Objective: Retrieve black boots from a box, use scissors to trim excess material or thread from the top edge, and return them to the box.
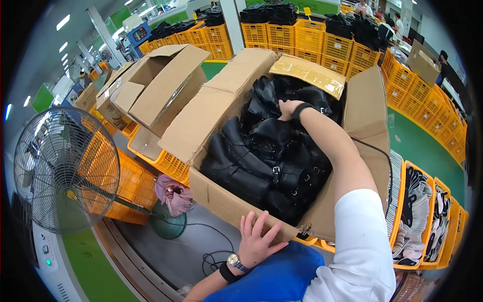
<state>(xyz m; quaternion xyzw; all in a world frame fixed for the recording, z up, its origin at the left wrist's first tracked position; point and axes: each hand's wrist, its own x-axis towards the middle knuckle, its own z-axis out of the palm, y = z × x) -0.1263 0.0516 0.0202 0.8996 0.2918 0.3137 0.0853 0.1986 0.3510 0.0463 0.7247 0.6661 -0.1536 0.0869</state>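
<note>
A large cardboard box (216,194) stands before me with its flaps folded outward. Black leather boot uppers (236,151) with straps and metal buckles fill it in a loose pile. My right hand (290,109), with a black band at the wrist, reaches over the pile to its far side. Its fingers are curled at a black boot upper (264,95); their tips are partly hidden. On the box's near wall my left hand (257,239) lies with fingers spread, a watch and a dark band on that wrist.
To the left are a black fan (65,171), another open carton (168,90) and yellow crates (136,189). A cable (211,229) trails on the floor. Crates of pale and black pieces (415,216) stand at right. Stacked crates (282,35) line the back, where other people work.
</note>
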